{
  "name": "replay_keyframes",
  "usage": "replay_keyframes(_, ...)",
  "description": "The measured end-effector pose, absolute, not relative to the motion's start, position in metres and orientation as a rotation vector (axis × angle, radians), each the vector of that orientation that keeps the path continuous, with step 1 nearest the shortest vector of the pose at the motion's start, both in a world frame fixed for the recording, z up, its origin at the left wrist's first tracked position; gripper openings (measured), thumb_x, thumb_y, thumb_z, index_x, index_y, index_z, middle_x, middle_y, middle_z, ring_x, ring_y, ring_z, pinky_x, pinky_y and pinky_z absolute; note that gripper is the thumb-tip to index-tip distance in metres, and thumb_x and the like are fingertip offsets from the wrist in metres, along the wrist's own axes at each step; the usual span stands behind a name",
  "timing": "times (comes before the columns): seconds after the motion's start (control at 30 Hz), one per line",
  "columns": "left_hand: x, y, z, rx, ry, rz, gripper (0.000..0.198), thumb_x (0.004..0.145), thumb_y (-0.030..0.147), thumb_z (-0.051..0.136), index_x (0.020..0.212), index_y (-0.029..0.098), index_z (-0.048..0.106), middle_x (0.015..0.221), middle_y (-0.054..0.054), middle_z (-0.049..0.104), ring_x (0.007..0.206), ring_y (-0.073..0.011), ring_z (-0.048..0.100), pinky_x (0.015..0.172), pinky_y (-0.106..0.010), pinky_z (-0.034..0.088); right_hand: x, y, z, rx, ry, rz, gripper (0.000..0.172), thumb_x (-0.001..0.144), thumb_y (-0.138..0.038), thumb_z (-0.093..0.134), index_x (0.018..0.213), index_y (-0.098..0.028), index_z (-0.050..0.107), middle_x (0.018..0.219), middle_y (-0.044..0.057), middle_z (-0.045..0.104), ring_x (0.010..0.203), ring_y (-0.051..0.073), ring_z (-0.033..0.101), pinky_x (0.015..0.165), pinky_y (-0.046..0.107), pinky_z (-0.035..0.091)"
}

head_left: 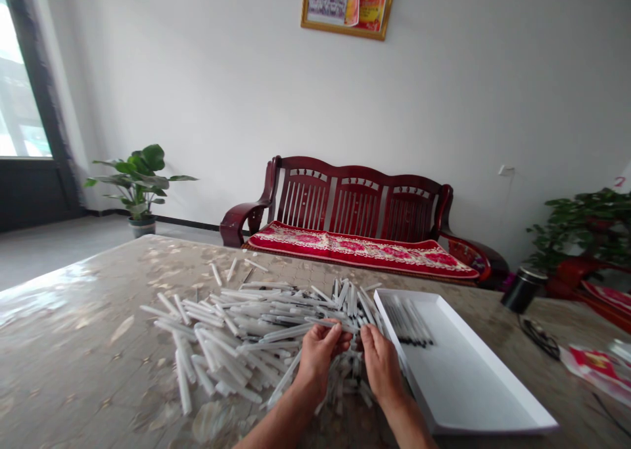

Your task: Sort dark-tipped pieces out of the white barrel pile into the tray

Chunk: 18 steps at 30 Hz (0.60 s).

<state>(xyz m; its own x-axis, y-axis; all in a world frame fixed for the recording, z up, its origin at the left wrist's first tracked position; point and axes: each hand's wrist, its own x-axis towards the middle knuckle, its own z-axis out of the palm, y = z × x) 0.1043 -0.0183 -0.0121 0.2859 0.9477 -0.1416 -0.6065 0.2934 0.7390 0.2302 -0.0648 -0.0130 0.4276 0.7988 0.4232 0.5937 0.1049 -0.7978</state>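
My left hand point(318, 357) is closed, thumb and fingers pinching a slim whitish pen point(320, 321) above the pile. Close beside it, my right hand point(380, 360) has its thumb and fingers pressed together at the pen's right end. Whether the right fingers also hold a small part is hidden. Beneath and left of both hands spreads a heap of translucent white pen barrels point(231, 357), with some dark pieces among them. To the right stands a shallow white box point(473, 370). A row of pens with black ends point(408, 321) lies in its far left part.
The patterned table point(98, 370) carries everything. A black cylindrical container point(523, 290), a dark cable point(539, 339) and a red-and-white packet point(599, 367) are at the right. Behind the table stand a dark red wooden bench point(357, 206) and a potted plant point(140, 183).
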Motion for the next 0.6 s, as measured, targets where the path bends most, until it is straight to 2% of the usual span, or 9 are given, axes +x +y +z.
replay_keyframes(0.13,0.1051,-0.019,-0.0106,0.623,0.651,1.134,0.044,0.05,0.04,0.09,0.078,0.015,0.066,0.065,-0.002,0.071,0.064,-0.0162,0.069,0.062,-0.024,0.054,0.2308,-0.0679,-0.0085,-1.51,-1.316,0.24,0.032,0.089,-0.052,0.048,0.081,-0.026,0.064,0.071,0.002,0.067,0.066,0.021,0.06,0.06,0.03,0.043)
replay_keyframes(0.3,0.1057,-0.0214,-0.0107,0.64,0.624,1.13,0.046,0.048,0.04,0.091,0.077,0.015,0.066,0.064,-0.002,0.07,0.062,-0.0175,0.069,0.06,-0.026,0.054,0.2323,-0.0675,-0.0099,-1.591,-1.283,0.239,0.041,0.09,-0.056,0.044,0.066,-0.026,0.059,0.055,0.0,0.057,0.053,0.019,0.051,0.055,0.03,0.037)
replay_keyframes(0.47,0.1058,-0.021,-0.0121,0.631,0.649,1.132,0.044,0.048,0.04,0.091,0.075,0.015,0.067,0.065,-0.002,0.071,0.063,-0.0169,0.069,0.06,-0.025,0.054,0.2321,-0.0693,-0.0067,-1.511,-1.3,0.29,0.036,0.088,-0.057,0.049,0.081,-0.025,0.065,0.071,0.002,0.067,0.066,0.02,0.059,0.06,0.029,0.043)
replay_keyframes(0.6,0.1066,-0.0207,-0.0132,0.663,0.638,1.118,0.045,0.047,0.041,0.091,0.075,0.014,0.067,0.063,-0.002,0.07,0.061,-0.0172,0.068,0.059,-0.025,0.053,0.2316,-0.068,-0.0058,-1.545,-1.285,0.239,0.039,0.088,-0.057,0.048,0.067,-0.026,0.059,0.058,0.0,0.06,0.056,0.019,0.054,0.055,0.029,0.039)
